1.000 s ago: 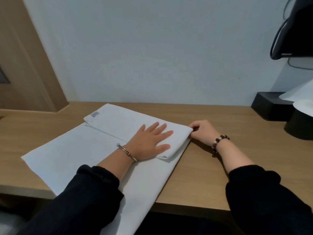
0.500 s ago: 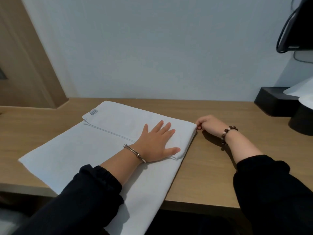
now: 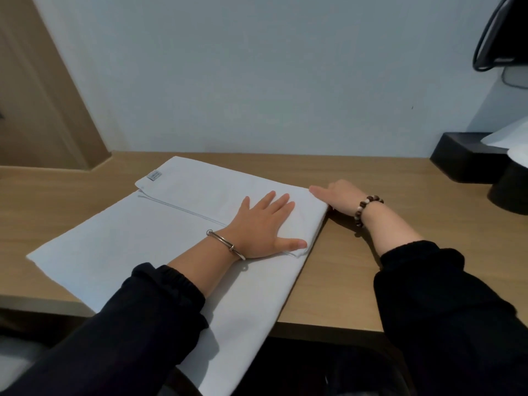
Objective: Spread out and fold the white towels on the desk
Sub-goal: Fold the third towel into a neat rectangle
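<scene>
Nearest you, your two black sleeves, left and right, end in gathered elastic cuffs pushed back from bare forearms. Between them the white towel lies on the tabletop, a smooth, pale wood-grain surface with a straight front edge. The near end of the cloth drapes over that edge. The towel is a long, flat rectangle of matte woven fabric, set at a slant to the tabletop.

Your left hand lies palm down on the folded-over flap, its fingers straight and spread, the thumb stretched along the flap's near edge, gripping nothing. A thin metal bangle circles that wrist.

A stitched hem line runs from under your left hand toward the flap's far left corner, where a small rectangular label is sewn.

Your right hand sits just beside the towel's right edge, forefinger straight and touching the flap's far right corner. The other fingers are tucked out of sight, so you cannot tell whether they pinch the cloth. A bracelet of round brown and pale beads rings that wrist.

Farther right stand a matte black box and a rounded black object. Behind everything rises a plain pale wall, with a tan wooden panel on the left.
</scene>
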The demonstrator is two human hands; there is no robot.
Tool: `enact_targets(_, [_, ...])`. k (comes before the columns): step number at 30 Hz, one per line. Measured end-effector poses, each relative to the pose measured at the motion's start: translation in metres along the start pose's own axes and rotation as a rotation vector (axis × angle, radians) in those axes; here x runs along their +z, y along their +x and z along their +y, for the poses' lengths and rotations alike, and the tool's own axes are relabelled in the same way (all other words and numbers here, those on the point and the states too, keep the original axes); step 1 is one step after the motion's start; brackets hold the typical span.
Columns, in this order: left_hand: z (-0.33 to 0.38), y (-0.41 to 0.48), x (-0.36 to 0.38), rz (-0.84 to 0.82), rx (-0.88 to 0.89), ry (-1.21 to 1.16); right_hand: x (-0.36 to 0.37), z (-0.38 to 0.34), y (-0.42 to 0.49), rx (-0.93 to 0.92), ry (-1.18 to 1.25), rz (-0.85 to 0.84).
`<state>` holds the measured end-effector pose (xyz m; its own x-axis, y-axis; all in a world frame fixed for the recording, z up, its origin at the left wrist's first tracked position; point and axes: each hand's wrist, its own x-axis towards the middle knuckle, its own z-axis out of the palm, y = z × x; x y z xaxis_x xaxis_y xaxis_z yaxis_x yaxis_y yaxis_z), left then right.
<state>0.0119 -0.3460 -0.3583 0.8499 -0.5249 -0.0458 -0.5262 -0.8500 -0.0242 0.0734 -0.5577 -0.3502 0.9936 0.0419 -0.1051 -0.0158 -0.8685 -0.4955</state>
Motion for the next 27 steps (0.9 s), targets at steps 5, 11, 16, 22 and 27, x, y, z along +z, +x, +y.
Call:
enact_targets(5, [0.002,-0.001,0.002,0.005,-0.001,-0.023,0.006,-0.001,0.0,0.012,-0.102,0.073])
enact_targets(11, [-0.049,-0.02,0.006,0.017,-0.162,-0.042,0.01,-0.028,-0.014,0.008,-0.377,0.412])
enact_targets(16, [-0.057,-0.014,0.015,0.083,-0.164,-0.048,0.051,-0.095,-0.043,-0.147,-0.387,0.325])
enact_targets(22, [-0.121,-0.025,0.002,0.199,-0.492,-0.019,0.065,-0.093,-0.043,-0.142,-0.508,0.279])
enact_targets(27, [-0.113,-0.029,-0.013,0.102,-0.491,-0.007,0.029,-0.077,-0.014,-0.156,-0.757,0.124])
